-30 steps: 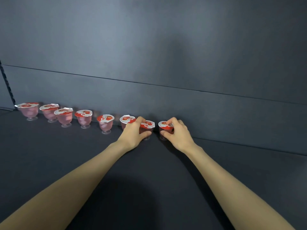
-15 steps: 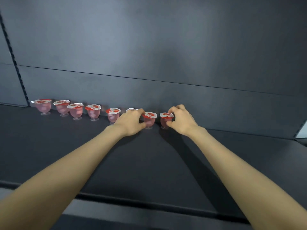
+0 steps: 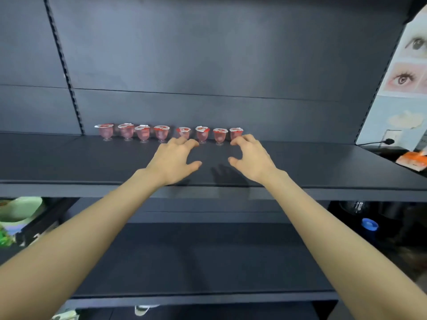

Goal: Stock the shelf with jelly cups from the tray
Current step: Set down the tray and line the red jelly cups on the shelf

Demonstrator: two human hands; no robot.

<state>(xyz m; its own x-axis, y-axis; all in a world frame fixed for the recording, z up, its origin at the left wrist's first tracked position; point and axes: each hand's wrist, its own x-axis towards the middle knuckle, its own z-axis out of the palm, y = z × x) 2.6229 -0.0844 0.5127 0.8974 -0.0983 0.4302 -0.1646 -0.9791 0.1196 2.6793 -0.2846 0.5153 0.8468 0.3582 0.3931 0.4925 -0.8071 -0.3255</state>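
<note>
Both hands have let go of the two jelly cups they were pinching half a second ago and have drawn back from the row, while the view has pulled away so that the shelf's front edge and a lower shelf now show. Left hand point(image 3: 173, 160) hovers over the dark shelf point(image 3: 69, 162) with its fingers spread and loosely curled, holding nothing; its fingertips overlap the foot of the fifth cup point(image 3: 183, 133) in the picture, though whether they touch it cannot be told. Right hand point(image 3: 250, 158) is likewise open and empty, thumb out to the side, its fingertips in front of the lower part of the last cup point(image 3: 236, 133) at the right end of the row.

Eight jelly cups stand upright in a line along the back of the shelf, close to the dark back panel point(image 3: 208, 65). Each is a small footed clear cup with pinkish-red filling and a red-and-white foil lid. From the left end cup point(image 3: 105, 132) the first four stand close together, then a slightly wider gap, then the other four. A faint shadow of a hand lies on the shelf between the two wrists.

Below, the lower shelf point(image 3: 196, 257) is bare and dark. At the far right a panel with printed eyes point(image 3: 403, 77) stands beside the shelving, with an orange packet point(image 3: 412, 159) near its foot and a blue cap point(image 3: 369, 225) lower down. Something pale green point(image 3: 20, 207) sits at the left edge
</note>
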